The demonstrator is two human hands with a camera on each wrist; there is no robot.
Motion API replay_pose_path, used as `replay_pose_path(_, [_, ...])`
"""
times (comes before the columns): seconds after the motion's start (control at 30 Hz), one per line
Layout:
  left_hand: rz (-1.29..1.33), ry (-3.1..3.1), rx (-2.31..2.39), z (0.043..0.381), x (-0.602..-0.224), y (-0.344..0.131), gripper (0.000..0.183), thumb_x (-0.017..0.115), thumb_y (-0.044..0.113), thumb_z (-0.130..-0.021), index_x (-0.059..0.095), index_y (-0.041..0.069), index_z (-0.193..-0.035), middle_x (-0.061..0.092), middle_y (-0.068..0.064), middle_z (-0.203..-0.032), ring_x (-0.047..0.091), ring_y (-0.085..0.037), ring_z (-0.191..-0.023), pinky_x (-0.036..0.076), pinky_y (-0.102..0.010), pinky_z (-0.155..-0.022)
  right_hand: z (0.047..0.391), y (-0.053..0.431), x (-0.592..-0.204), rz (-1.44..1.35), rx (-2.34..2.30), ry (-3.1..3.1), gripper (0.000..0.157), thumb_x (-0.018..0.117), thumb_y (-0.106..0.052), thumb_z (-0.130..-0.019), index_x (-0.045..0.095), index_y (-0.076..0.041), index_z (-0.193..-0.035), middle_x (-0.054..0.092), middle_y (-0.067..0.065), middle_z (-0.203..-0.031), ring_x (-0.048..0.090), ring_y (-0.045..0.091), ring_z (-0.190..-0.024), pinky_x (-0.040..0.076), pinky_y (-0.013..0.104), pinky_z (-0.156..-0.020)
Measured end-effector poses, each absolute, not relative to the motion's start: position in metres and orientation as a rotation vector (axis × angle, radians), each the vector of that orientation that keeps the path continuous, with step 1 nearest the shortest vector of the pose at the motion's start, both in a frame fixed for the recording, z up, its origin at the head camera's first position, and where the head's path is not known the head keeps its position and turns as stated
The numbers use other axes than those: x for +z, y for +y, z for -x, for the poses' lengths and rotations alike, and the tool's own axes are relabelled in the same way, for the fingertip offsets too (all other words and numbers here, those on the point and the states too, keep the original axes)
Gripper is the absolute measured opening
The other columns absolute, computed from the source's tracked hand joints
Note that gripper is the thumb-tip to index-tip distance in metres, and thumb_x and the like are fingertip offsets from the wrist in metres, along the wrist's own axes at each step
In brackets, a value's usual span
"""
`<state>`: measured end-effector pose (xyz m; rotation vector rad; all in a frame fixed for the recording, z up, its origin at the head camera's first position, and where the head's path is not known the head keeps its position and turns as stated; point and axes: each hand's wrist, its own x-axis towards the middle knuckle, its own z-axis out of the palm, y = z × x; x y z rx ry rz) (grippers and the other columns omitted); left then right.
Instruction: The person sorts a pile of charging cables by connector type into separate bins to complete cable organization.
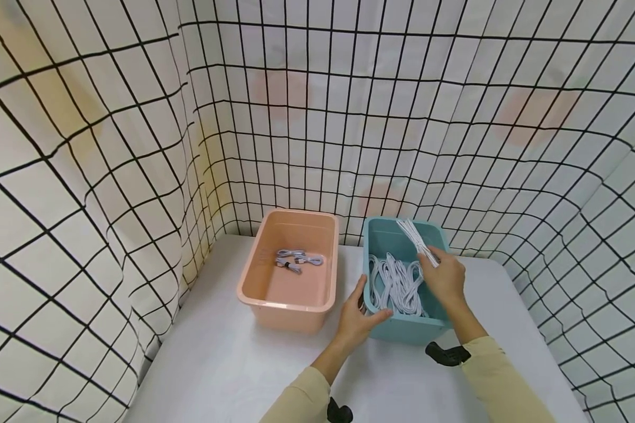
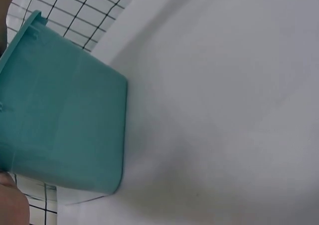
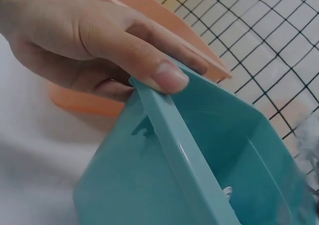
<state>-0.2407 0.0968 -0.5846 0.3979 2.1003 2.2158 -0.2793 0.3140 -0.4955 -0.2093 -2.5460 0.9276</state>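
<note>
My left hand (image 1: 356, 322) grips the near left corner of the teal bin (image 1: 410, 330), thumb over the front rim and fingers along the left side. The right wrist view shows this left hand (image 3: 114, 50) with its thumb on the rim. A bundled white cable (image 1: 414, 236) is held in my right hand (image 1: 445, 275), slanting up over the bin's right half. Below it, several coiled white cables (image 1: 398, 285) lie inside the bin. In the right wrist view the held bundle (image 3: 310, 135) is only a blur at the right edge.
A peach bin (image 1: 296, 319) stands left of the teal one, with a few small bundled cables (image 1: 298, 258) on its floor. Both bins sit on a white table (image 1: 211, 352). Black grid netting (image 1: 323, 147) over white sheeting encloses the back and sides.
</note>
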Motion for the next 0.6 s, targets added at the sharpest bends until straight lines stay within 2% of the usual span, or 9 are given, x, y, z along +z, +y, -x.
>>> replay_pose_path(0.1, [-0.414, 2.101, 2.219, 0.242, -0.585, 0.094, 0.102, 0.089, 0.023, -0.085, 0.026, 0.013, -0.165, 0.026, 0.001, -0.168, 0.028, -0.020, -0.151, 0.033, -0.036, -0.116, 0.280, 0.314, -0.495, 0.064, 0.964, -2.601, 0.057, 0.058, -0.039, -0.107, 0.055, 0.001, -0.147, 0.056, 0.030, -0.140, 0.060, 0.048, -0.116, 0.055, 0.062, -0.082])
replay_pose_path(0.17, [-0.433, 2.116, 2.208, 0.242, -0.584, 0.092, 0.102, 0.088, 0.022, -0.086, 0.025, 0.010, -0.165, 0.026, -0.003, -0.168, 0.027, -0.022, -0.151, 0.034, -0.038, -0.116, 0.280, 0.316, -0.494, 0.010, 0.961, -2.598, 0.056, 0.055, -0.041, -0.108, 0.056, 0.000, -0.147, 0.055, 0.029, -0.142, 0.062, 0.047, -0.114, 0.056, 0.061, -0.079])
replay_pose_path(0.27, [-0.446, 2.173, 2.144, 0.243, -0.581, 0.090, 0.102, 0.088, 0.024, -0.086, 0.025, 0.007, -0.164, 0.024, -0.007, -0.169, 0.026, -0.025, -0.152, 0.035, -0.040, -0.116, 0.281, 0.318, -0.491, -0.026, 0.947, -2.549, 0.050, 0.057, -0.036, -0.108, 0.060, 0.001, -0.141, 0.059, 0.027, -0.137, 0.064, 0.046, -0.108, 0.056, 0.059, -0.075])
replay_pose_path(0.4, [-0.468, 2.423, 1.904, 0.241, -0.572, 0.089, 0.100, 0.088, 0.036, -0.085, 0.032, 0.004, -0.162, 0.023, -0.011, -0.169, 0.029, -0.031, -0.151, 0.038, -0.044, -0.114, 0.279, 0.321, -0.488, -0.082, 0.915, -2.529, 0.042, 0.060, -0.026, -0.106, 0.063, 0.004, -0.135, 0.063, 0.028, -0.129, 0.066, 0.046, -0.103, 0.058, 0.059, -0.072])
replay_pose_path(0.5, [-0.596, 2.701, 1.637, 0.235, -0.557, 0.086, 0.090, 0.085, 0.039, -0.087, 0.042, 0.003, -0.157, 0.024, -0.014, -0.168, 0.035, -0.033, -0.148, 0.038, -0.050, -0.114, 0.278, 0.321, -0.484, -0.119, 0.900, -2.544, 0.040, 0.061, -0.023, -0.106, 0.064, 0.005, -0.134, 0.064, 0.029, -0.125, 0.067, 0.047, -0.102, 0.058, 0.059, -0.072])
replay_pose_path(0.6, [-0.833, 2.951, 1.429, 0.229, -0.536, 0.079, 0.072, 0.083, 0.030, -0.090, 0.052, 0.003, -0.149, 0.031, -0.016, -0.165, 0.041, -0.033, -0.145, 0.035, -0.058, -0.114, 0.278, 0.323, -0.479, -0.162, 0.884, -2.603, 0.041, 0.060, -0.025, -0.107, 0.062, 0.005, -0.135, 0.063, 0.029, -0.124, 0.066, 0.047, -0.104, 0.057, 0.060, -0.075])
